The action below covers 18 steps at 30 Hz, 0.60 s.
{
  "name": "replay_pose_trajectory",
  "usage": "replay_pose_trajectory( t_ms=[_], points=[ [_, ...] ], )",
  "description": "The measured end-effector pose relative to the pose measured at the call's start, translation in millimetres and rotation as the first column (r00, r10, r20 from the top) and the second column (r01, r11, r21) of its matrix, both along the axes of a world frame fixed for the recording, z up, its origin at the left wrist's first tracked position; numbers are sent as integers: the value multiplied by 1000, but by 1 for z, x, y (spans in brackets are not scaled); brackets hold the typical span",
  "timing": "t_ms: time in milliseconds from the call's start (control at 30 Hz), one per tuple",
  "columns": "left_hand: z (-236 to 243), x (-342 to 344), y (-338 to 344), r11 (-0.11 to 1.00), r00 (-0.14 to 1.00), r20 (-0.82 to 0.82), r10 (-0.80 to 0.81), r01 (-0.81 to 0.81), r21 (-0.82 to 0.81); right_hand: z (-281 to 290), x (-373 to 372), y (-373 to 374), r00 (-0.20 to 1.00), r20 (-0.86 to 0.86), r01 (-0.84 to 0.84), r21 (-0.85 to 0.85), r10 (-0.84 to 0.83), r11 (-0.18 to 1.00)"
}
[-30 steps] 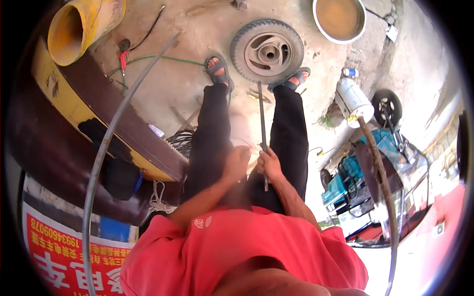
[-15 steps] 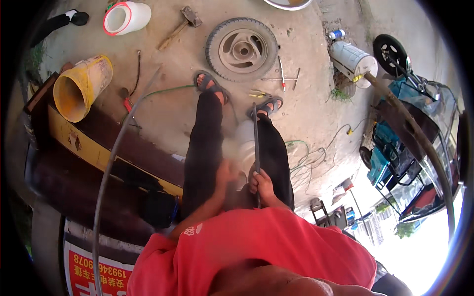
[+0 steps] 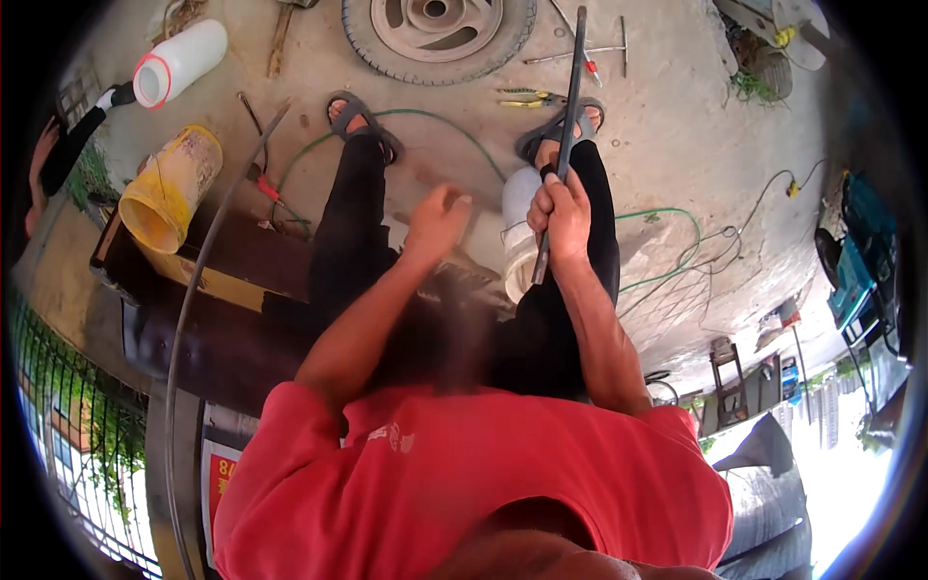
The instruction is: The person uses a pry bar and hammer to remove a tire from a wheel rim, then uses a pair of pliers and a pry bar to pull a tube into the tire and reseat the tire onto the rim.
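My right hand (image 3: pixel 561 217) is closed around a long dark metal bar (image 3: pixel 577 92), near its lower end. The bar stands almost lengthwise before my right leg, its far end reaching past my sandal. My left hand (image 3: pixel 437 224) hovers between my knees with its fingers curled; whether something small is in it I cannot make out. A white bucket (image 3: pixel 519 205) stands against the inside of my right leg, partly behind my right hand. On the ground beyond my feet lies a spoked wheel with a tyre (image 3: pixel 360 34), cut off by the upper edge.
Yellow-handled pliers (image 3: pixel 525 98) and a T-shaped metal tool (image 3: pixel 624 48) lie near my right foot. A green hose (image 3: pixel 435 118) curves across the ground. At the left are a yellow-stained bucket (image 3: pixel 166 193), a white container (image 3: pixel 184 63), a long curved rod (image 3: pixel 184 333) and another person's dark-clothed limb (image 3: pixel 72 150).
My right hand has moved forward with the bar, away from my body. My left hand has gone forward from my lap. The view has shifted, so the wheel sits at the upper edge.
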<state>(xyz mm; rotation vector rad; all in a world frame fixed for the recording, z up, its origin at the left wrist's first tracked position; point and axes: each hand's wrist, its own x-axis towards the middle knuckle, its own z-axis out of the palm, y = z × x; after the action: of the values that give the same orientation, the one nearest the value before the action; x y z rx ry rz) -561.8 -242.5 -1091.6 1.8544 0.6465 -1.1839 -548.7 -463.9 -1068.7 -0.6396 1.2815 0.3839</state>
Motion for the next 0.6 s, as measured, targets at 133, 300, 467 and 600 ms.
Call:
replay_pose_trajectory(
  t_ms=[133, 300, 467, 600],
  points=[
    [-134, -97, 31, 780, 773, -108, -626, 615, -118, -61, 46, 3, 985, 141, 120, -132, -101, 984],
    [-189, -169, 90, 316, 264, -178, -948, 840, -441, -59, 51, 4, 990, 87, 116, -74, -109, 990],
    [-193, -156, 82, 196, 177, -84, -981, 863, -465, -37, 42, -5, 999, 51, 0, -73, 4, 997],
    [-273, -174, 86, 82, 135, 24, -991, 719, -690, -21, 49, -5, 990, 130, -40, -162, 61, 986]
  ],
)
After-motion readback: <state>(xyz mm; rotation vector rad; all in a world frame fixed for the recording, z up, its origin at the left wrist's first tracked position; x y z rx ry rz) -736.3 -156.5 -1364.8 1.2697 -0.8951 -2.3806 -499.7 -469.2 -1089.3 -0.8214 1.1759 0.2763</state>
